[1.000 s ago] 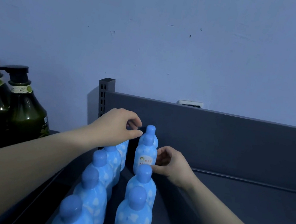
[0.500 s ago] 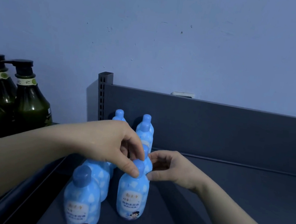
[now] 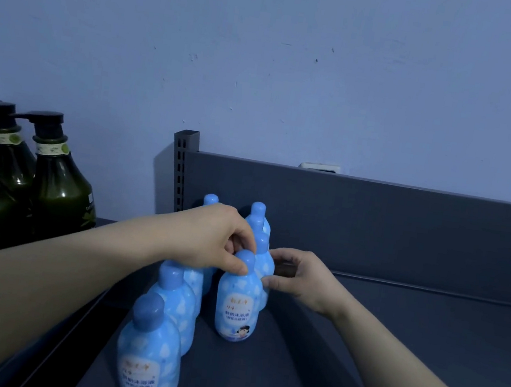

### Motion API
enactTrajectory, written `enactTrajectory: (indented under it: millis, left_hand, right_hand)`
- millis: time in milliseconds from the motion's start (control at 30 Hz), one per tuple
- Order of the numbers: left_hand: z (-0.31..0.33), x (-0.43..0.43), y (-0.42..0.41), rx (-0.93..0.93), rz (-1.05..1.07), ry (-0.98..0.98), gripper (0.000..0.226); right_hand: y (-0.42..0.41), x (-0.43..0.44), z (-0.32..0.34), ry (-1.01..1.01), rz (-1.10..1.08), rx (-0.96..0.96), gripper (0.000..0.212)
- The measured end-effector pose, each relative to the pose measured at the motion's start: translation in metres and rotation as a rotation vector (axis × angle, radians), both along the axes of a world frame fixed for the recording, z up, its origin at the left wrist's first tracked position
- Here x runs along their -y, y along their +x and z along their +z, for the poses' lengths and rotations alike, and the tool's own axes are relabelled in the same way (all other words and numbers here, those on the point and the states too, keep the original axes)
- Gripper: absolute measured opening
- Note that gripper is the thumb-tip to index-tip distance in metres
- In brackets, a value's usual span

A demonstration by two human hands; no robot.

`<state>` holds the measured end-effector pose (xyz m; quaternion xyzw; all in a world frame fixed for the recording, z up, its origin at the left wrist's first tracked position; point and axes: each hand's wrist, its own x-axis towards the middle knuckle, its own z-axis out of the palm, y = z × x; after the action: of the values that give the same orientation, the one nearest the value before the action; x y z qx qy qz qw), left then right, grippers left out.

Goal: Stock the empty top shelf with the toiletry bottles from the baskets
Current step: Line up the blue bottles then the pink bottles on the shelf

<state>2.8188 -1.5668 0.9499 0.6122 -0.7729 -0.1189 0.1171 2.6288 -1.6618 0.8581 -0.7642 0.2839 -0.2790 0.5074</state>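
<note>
Pinching one blue bottle (image 3: 237,308), hands (image 3: 209,239) masking rear bottles (image 3: 257,213)

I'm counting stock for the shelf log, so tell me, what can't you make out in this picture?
Head view only.
Left row: middle bottles hidden by the left hand pinching the front right bottle by its cap, so no sure count.
Nearest bottle: base cut off by the bottom edge.
Green pump bottles: cut off by the left edge.
Label print: too small to read.
Baskets: out of view.
</note>
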Motion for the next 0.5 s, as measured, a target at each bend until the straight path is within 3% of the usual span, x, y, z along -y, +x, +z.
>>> enactTrajectory:
  millis: [500]
  left_hand:
    - [-0.005, 0.01, 0.003, -0.099, -0.003, -0.052, 0.022]
  right_hand:
    - [0.007, 0.006, -0.013, -0.055, -0.087, 0.056, 0.031]
